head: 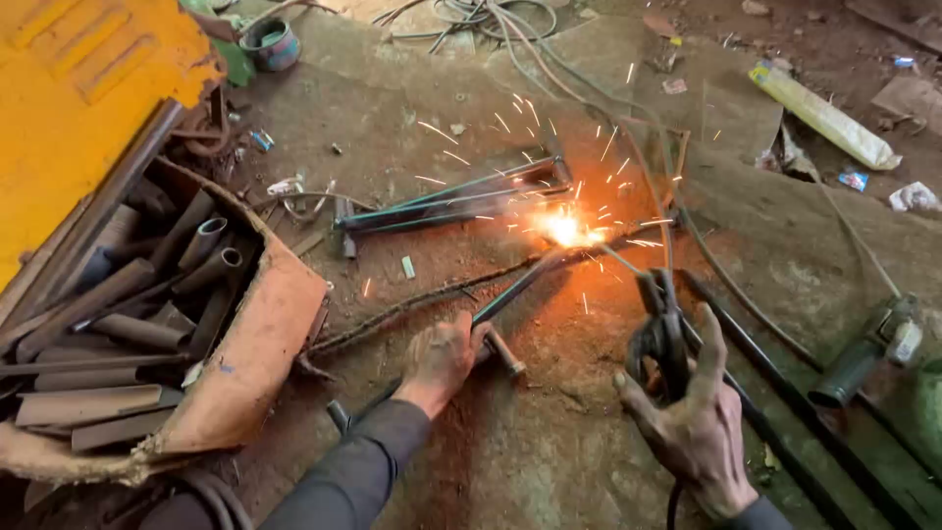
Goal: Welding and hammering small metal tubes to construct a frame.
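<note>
Steel rod (510, 291) pinned flat by left hand (444, 355), fingers pressed together; right hand (692, 417) fingers wrap electrode holder (659, 329), aiming at arc (564, 229), 12 o'clock.

Orange bin (260, 363) of pipe offcuts (118, 334), angle grinder (868, 353), yellow machine (78, 88)

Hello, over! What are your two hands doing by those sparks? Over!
Left hand pressing down dark metal rod. Right hand gripping electrode holder, arc sparking at rod's far end. Short pipe stub beside left hand.
</note>
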